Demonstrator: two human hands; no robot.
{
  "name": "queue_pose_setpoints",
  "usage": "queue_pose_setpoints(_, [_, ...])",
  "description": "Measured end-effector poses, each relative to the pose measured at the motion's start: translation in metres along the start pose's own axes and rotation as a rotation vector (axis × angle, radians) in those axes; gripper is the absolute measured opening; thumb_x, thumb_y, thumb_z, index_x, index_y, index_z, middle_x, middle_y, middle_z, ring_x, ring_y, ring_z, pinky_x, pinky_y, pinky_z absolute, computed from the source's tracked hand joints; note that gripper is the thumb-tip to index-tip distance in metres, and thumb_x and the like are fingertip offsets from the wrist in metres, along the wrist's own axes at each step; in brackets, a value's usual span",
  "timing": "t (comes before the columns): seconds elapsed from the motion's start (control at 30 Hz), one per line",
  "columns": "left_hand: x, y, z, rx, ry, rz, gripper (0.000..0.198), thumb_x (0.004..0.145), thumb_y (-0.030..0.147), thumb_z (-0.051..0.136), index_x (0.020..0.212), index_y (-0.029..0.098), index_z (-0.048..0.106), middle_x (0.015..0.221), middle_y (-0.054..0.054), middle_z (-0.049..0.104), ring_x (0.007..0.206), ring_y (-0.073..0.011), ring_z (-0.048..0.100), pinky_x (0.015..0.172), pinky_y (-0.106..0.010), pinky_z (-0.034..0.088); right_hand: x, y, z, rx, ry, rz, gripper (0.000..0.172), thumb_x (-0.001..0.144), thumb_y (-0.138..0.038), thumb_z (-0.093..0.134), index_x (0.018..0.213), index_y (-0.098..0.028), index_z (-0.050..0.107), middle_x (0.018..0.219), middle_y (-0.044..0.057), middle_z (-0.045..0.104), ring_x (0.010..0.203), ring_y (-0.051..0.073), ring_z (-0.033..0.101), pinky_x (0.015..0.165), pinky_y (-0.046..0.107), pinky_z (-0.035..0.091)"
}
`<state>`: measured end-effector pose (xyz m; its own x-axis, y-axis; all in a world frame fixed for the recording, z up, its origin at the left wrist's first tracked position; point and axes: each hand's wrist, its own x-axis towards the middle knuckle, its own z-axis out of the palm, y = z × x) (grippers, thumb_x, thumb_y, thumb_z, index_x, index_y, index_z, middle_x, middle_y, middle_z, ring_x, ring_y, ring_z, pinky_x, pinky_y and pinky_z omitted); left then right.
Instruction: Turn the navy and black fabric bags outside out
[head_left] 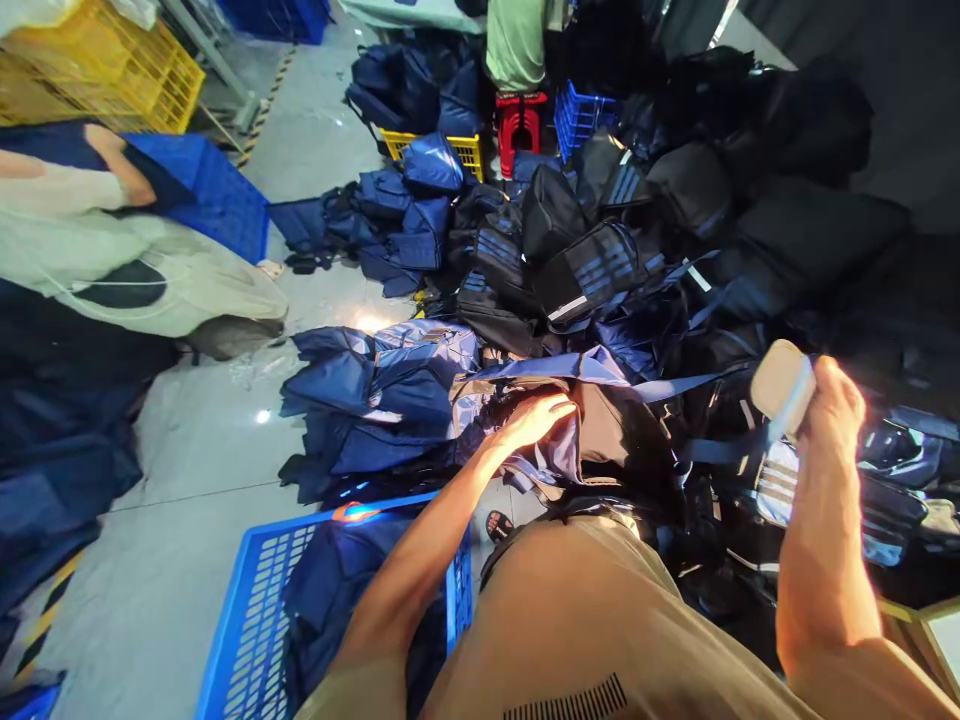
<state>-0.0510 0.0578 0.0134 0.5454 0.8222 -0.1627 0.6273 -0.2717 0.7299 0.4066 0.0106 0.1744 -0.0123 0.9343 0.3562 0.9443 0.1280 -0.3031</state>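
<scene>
A dark bag with blue trim and a grey-brown lining [611, 425] lies in front of my body, its mouth partly open. My left hand [536, 418] is at that mouth, closed on the fabric edge; some of its fingertips are hidden. Out to the right, my right hand [834, 405] is raised and wrapped round a blue strap with a beige shoulder pad [780, 385]. The strap runs slack from the bag towards this hand. Left of the bag lies a heap of folded navy bags [360, 390].
A blue crate [259, 590] with navy bags stands by my left arm. Black bags with blue stripes [592, 270] pile up ahead. A co-worker [112, 240] is at left beside another blue crate [202, 190]. A red stool [519, 130] and yellow crates [142, 60] stand farther back.
</scene>
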Motion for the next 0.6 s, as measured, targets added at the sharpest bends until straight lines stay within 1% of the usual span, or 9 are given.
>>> queue_pose_setpoints(0.07, [0.002, 0.013, -0.001, 0.023, 0.03, 0.107, 0.036, 0.117, 0.035, 0.051, 0.136, 0.024, 0.081, 0.141, -0.008, 0.081, 0.127, -0.0256, 0.076, 0.116, -0.036, 0.056, 0.011, 0.012, -0.004, -0.081, 0.234, 0.216, 0.087, 0.112, -0.074, 0.031, 0.13, -0.007, 0.082, 0.12, 0.03, 0.082, 0.115, 0.038, 0.079, 0.11, 0.062, 0.058])
queue_pose_setpoints(0.1, [0.004, 0.021, -0.002, 0.03, 0.041, 0.148, 0.037, 0.118, 0.036, 0.051, 0.137, 0.023, 0.081, 0.14, -0.008, 0.081, 0.124, -0.0258, 0.076, 0.115, -0.037, 0.057, 0.011, 0.004, 0.002, -0.073, 0.319, 0.302, 0.087, 0.11, -0.074, 0.044, 0.143, 0.0, 0.075, 0.131, 0.031, 0.078, 0.124, 0.038, 0.076, 0.116, 0.062, 0.055])
queue_pose_setpoints(0.13, [0.005, 0.028, -0.003, 0.037, 0.041, 0.184, 0.037, 0.119, 0.037, 0.051, 0.136, 0.023, 0.081, 0.137, -0.008, 0.082, 0.122, -0.0258, 0.076, 0.114, -0.038, 0.057, 0.008, -0.011, 0.013, -0.012, 0.347, 0.354, 0.087, 0.106, -0.074, 0.056, 0.155, -0.003, 0.068, 0.144, 0.03, 0.074, 0.132, 0.038, 0.072, 0.119, 0.063, 0.053])
queue_pose_setpoints(0.2, [0.006, 0.04, -0.005, 0.06, 0.026, 0.247, 0.036, 0.119, 0.037, 0.052, 0.131, 0.024, 0.083, 0.129, -0.008, 0.084, 0.118, -0.0264, 0.076, 0.113, -0.039, 0.057, -0.006, -0.06, 0.046, 0.198, 0.207, 0.311, 0.092, 0.101, -0.074, 0.07, 0.174, -0.021, 0.05, 0.166, 0.022, 0.061, 0.146, 0.037, 0.065, 0.123, 0.062, 0.052])
queue_pose_setpoints(0.27, [0.006, 0.047, -0.005, 0.092, 0.021, 0.268, 0.033, 0.117, 0.035, 0.054, 0.126, 0.024, 0.084, 0.122, -0.009, 0.084, 0.115, -0.0275, 0.077, 0.112, -0.041, 0.056, -0.02, -0.116, 0.086, 0.324, -0.069, 0.113, 0.096, 0.101, -0.075, 0.072, 0.179, -0.032, 0.039, 0.178, 0.015, 0.049, 0.159, 0.037, 0.053, 0.129, 0.061, 0.047])
queue_pose_setpoints(0.33, [0.001, 0.049, -0.005, 0.109, 0.026, 0.272, 0.031, 0.116, 0.031, 0.056, 0.123, 0.024, 0.086, 0.12, -0.01, 0.085, 0.114, -0.0276, 0.077, 0.111, -0.041, 0.056, -0.023, -0.159, 0.126, 0.21, -0.151, -0.021, 0.09, 0.102, -0.075, 0.068, 0.175, -0.027, 0.047, 0.176, 0.016, 0.051, 0.164, 0.04, 0.043, 0.134, 0.062, 0.038])
queue_pose_setpoints(0.37, [-0.005, 0.049, -0.006, 0.109, 0.025, 0.285, 0.03, 0.116, 0.03, 0.058, 0.122, 0.024, 0.086, 0.119, -0.009, 0.084, 0.112, -0.0271, 0.077, 0.11, -0.041, 0.056, -0.02, -0.172, 0.143, 0.137, -0.145, -0.036, 0.081, 0.105, -0.071, 0.066, 0.17, -0.025, 0.053, 0.17, 0.017, 0.057, 0.16, 0.041, 0.045, 0.133, 0.061, 0.038])
queue_pose_setpoints(0.47, [-0.039, 0.049, -0.012, 0.1, -0.002, 0.394, 0.028, 0.116, 0.031, 0.06, 0.117, 0.023, 0.087, 0.114, -0.008, 0.084, 0.108, -0.025, 0.075, 0.107, -0.04, 0.055, 0.003, -0.175, 0.183, -0.02, -0.112, -0.004, 0.051, 0.112, -0.052, 0.058, 0.15, -0.02, 0.069, 0.144, 0.017, 0.073, 0.136, 0.038, 0.06, 0.122, 0.054, 0.044])
queue_pose_setpoints(0.6, [-0.117, 0.04, -0.02, 0.13, 0.044, 0.416, 0.034, 0.119, 0.032, 0.054, 0.106, 0.022, 0.083, 0.104, -0.006, 0.082, 0.104, -0.0225, 0.072, 0.11, -0.039, 0.053, 0.033, -0.145, 0.223, -0.055, -0.171, 0.004, 0.038, 0.112, -0.042, 0.056, 0.13, -0.016, 0.076, 0.124, 0.019, 0.077, 0.114, 0.036, 0.065, 0.104, 0.047, 0.049])
